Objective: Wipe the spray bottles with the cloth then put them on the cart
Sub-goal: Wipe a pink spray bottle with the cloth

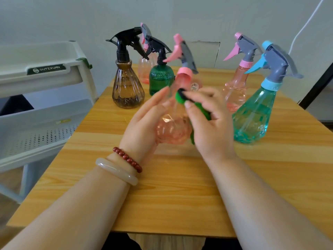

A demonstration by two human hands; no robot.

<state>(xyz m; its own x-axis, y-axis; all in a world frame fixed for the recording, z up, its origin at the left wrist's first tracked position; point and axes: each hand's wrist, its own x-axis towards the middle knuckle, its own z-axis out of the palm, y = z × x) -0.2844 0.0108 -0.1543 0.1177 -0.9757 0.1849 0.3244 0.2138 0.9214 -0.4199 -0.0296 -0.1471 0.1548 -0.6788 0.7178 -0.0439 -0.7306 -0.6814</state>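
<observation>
Spray bottles stand across the wooden tabletop [162, 186], six in all, and one of them is in hand. At far left, beside the tabletop, is the white cart [54, 73]; its middle tray holds a dark object [14, 105] I cannot make out. Next comes a brown bottle [128, 87] with a black trigger. Behind it is a pink bottle [145, 69], and just beside that a green bottle [160, 78]. Whether any of them holds liquid cannot be told.

In the middle, the left hand [146, 121], with two bracelets on its wrist, has its grip on the tilted pink spray bottle [173, 129], thumb in front and nearly straight fingers behind. The right hand [210, 123] has its grip closed on a green cloth [201, 109], pinching it against that bottle's neck. To the right stand another pink bottle [236, 91] and, nearest the edge, a teal bottle [255, 112].
</observation>
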